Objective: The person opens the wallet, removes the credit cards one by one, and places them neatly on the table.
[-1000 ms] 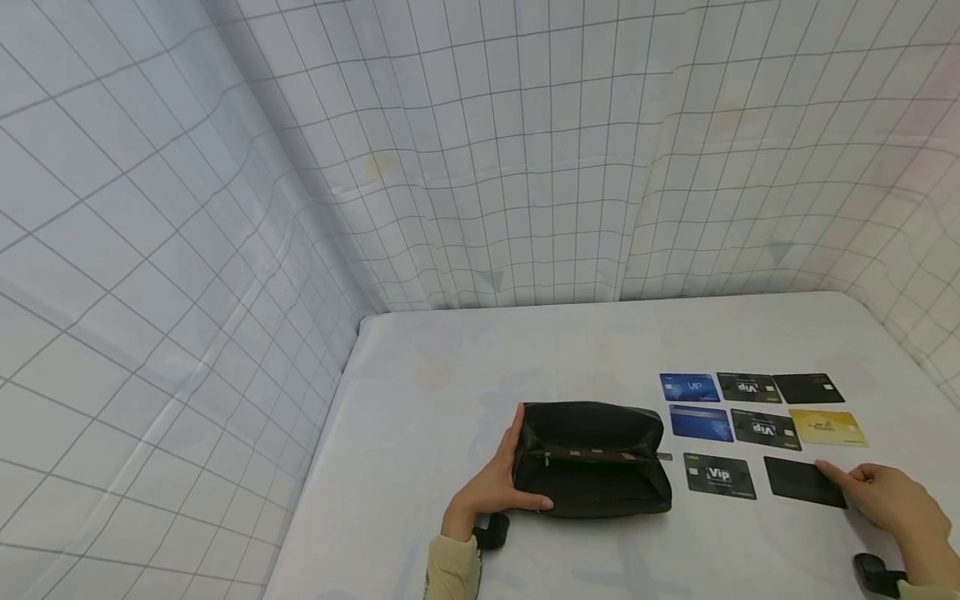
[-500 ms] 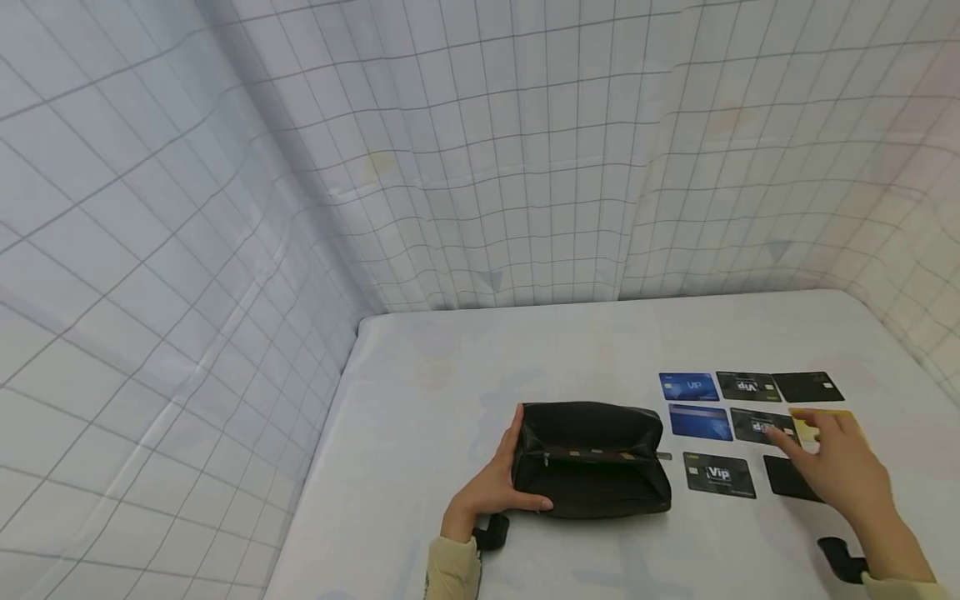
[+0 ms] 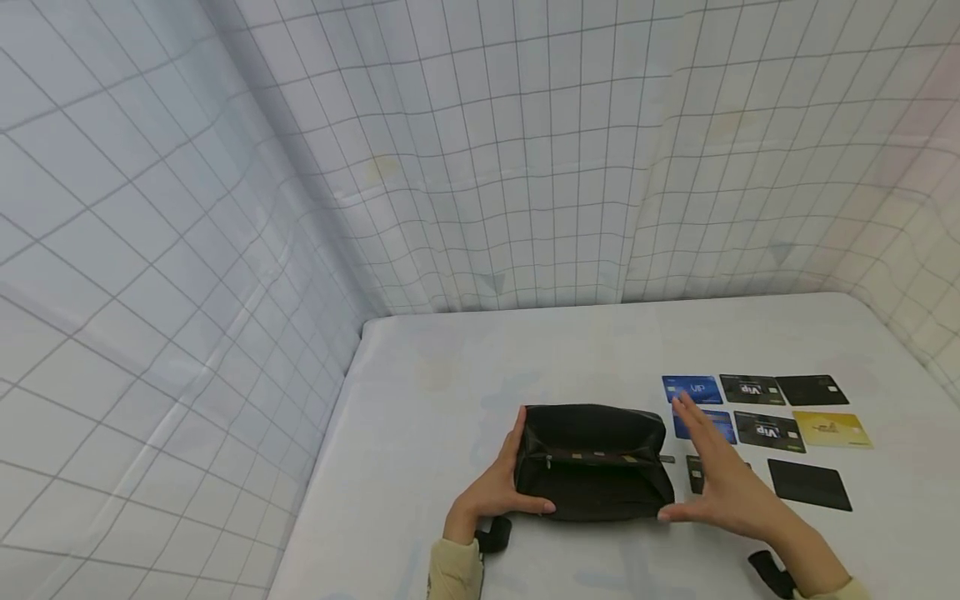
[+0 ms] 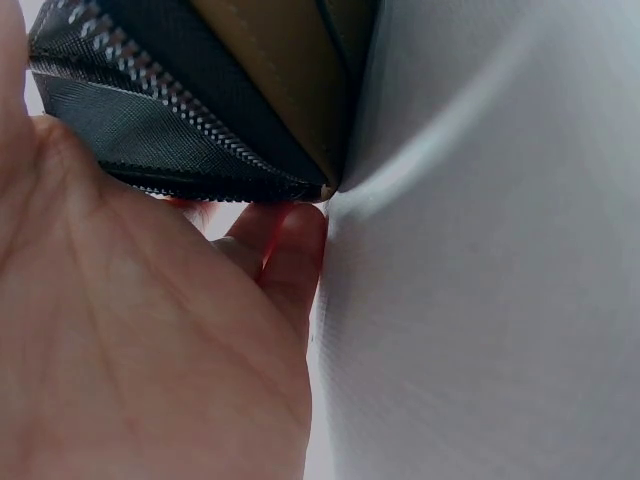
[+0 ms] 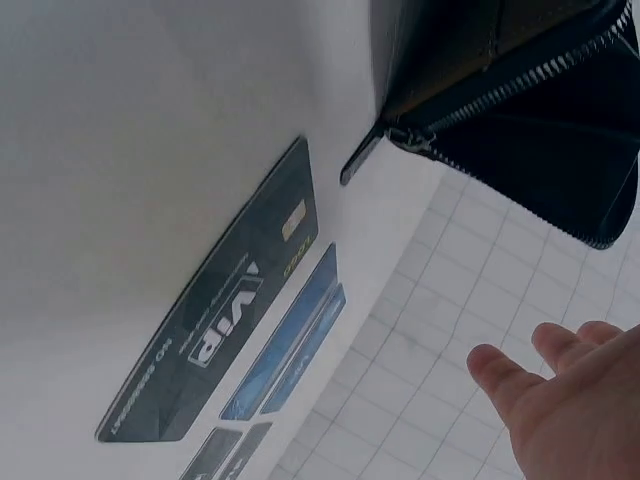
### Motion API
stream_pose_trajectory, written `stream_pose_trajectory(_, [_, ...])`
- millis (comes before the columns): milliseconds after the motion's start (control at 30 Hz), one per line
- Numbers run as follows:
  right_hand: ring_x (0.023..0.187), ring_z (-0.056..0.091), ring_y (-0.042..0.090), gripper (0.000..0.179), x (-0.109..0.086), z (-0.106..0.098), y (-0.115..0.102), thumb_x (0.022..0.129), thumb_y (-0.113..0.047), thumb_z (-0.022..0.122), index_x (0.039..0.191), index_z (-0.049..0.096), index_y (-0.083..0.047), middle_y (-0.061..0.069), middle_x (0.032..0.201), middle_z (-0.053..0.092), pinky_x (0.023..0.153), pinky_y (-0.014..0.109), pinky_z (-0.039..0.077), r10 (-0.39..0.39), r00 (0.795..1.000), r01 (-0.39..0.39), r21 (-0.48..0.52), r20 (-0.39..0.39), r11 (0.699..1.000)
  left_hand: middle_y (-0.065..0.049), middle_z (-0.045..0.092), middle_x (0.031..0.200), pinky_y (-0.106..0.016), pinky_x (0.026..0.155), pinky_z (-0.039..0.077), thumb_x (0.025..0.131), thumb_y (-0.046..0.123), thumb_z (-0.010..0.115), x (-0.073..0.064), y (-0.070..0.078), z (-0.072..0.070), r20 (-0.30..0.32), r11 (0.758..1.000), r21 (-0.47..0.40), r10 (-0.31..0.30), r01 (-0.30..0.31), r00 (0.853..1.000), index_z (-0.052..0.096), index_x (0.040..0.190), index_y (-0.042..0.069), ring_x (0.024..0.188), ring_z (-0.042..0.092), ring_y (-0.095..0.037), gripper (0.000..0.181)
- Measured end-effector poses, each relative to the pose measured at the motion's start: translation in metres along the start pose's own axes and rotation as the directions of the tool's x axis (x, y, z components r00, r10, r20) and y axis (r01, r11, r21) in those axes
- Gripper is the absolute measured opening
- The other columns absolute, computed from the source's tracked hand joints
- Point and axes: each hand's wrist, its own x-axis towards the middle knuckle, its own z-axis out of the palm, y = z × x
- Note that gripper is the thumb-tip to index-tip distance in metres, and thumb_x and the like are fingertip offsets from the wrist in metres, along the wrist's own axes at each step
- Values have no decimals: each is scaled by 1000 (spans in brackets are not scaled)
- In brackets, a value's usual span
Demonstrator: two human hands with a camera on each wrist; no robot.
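Observation:
A black zip-around wallet (image 3: pixel 596 497) lies unzipped on the white table, its mouth gaping upward. My left hand (image 3: pixel 491 487) grips its left end, thumb at the front edge and fingers along the side and back. In the left wrist view, the zipper teeth (image 4: pixel 190 105) run along the wallet's end, above the fingertips. At the wallet's right end, my right hand (image 3: pixel 731 496) holds nothing, thumb and fingers spread wide. The thumb tip overlaps the wallet's front right corner in the head view. A zipper pull (image 5: pixel 362 158) sticks out from that end.
Cards lie in rows on the right: a blue VIP card (image 3: pixel 692 389), a yellow card (image 3: pixel 832 429), a plain black card (image 3: pixel 810 485) and several others. The right hand partly hides a black Vip card (image 5: pixel 225 310). White grid-patterned cloth (image 3: pixel 487 167) hangs behind the table (image 3: pixel 420 400).
My right hand has left the plain black card at the far right, passed over the yellow card and moved left to the wallet's right end. The left hand and wallet stay put.

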Motion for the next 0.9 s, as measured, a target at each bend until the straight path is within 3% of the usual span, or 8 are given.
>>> stream_pose_trajectory(100, [137, 17, 38, 141, -1, 8, -5, 40, -64, 83, 150, 1, -30, -3, 156, -6, 90, 68, 32, -56, 998, 56, 9, 14, 998, 10, -16, 153, -65, 103, 19, 69, 36, 81, 0, 0, 0, -2, 1000, 4, -7, 7, 1000, -19, 144, 38, 142, -5, -27, 125])
stream_pose_trajectory(233, [136, 20, 37, 144, -1, 17, -3, 37, -63, 84, 150, 2, -29, -3, 156, -3, 91, 64, 35, -95, 995, 96, -11, 30, 995, 10, -15, 154, -65, 103, 19, 69, 36, 81, 0, 1, 1, -4, 1000, 5, -6, 6, 1000, -18, 145, 37, 142, -4, -27, 125])
stream_pose_trajectory(567, [131, 32, 35, 140, 0, 21, -4, 41, -58, 86, 149, 1, -32, 6, 152, 21, 97, 57, 34, -28, 1000, 28, -27, 7, 999, 11, -16, 153, -64, 103, 19, 70, 40, 80, 0, 3, 0, -1, 1000, -1, -20, 20, 1000, -18, 144, 39, 142, -5, -26, 123])
stream_pose_trajectory(900, [131, 33, 33, 124, 1, 18, -4, 53, -55, 84, 148, 8, -35, 5, 150, 25, 96, 58, 35, -18, 1000, 18, 6, -18, 1000, 16, -17, 152, -60, 106, 16, 82, 40, 68, 0, 4, -3, 22, 999, -36, -7, 8, 1000, -16, 144, 41, 142, -8, -21, 104])
